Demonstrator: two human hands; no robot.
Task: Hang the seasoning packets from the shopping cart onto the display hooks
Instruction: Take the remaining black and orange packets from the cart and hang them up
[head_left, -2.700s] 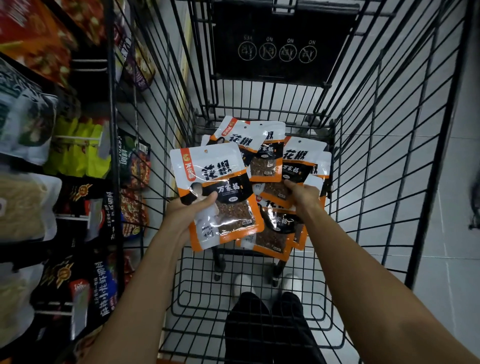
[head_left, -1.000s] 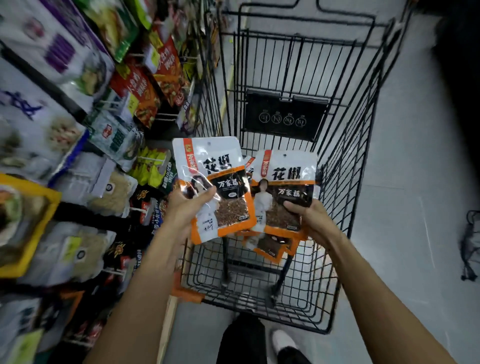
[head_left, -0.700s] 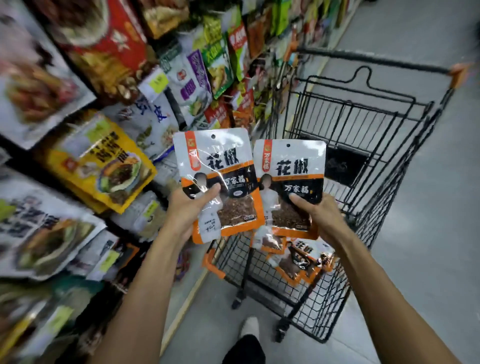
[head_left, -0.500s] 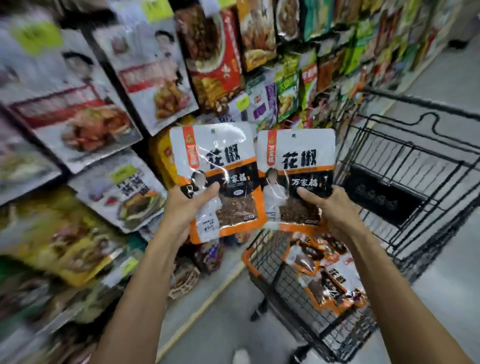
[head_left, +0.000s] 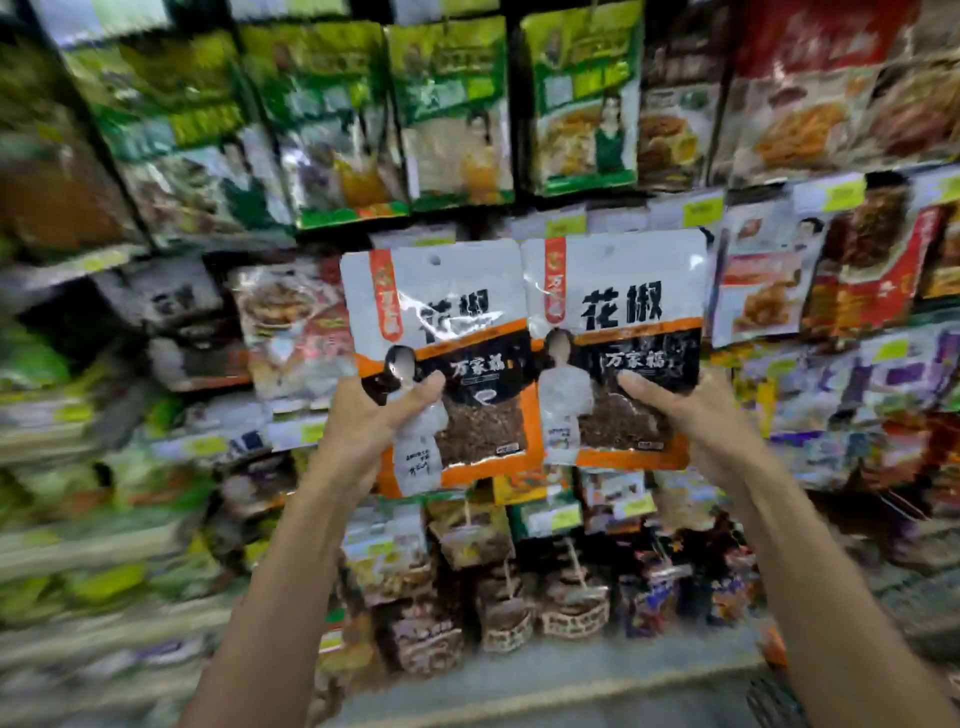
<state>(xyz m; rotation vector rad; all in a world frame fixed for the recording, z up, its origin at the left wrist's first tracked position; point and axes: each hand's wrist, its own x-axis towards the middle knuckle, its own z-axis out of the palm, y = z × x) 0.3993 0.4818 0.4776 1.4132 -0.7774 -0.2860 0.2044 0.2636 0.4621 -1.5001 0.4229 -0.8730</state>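
Two 花椒 packets, left packet (head_left: 441, 306) gripped in left hand (head_left: 363, 426), right packet (head_left: 623, 280) gripped in right hand (head_left: 696, 415)

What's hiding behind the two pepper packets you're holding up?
Blurry rows of hanging food packets show around the left packet and the right packet. Whatever sits straight behind them is covered.

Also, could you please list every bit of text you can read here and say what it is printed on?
"花椒": large black characters on the right packet, held by the right hand.
"万家福": black band of the right packet, and of the left packet in the left hand.
Left packet's large title: broken by glare, unreadable.
Shelf packets and yellow price tags: too blurred to read.
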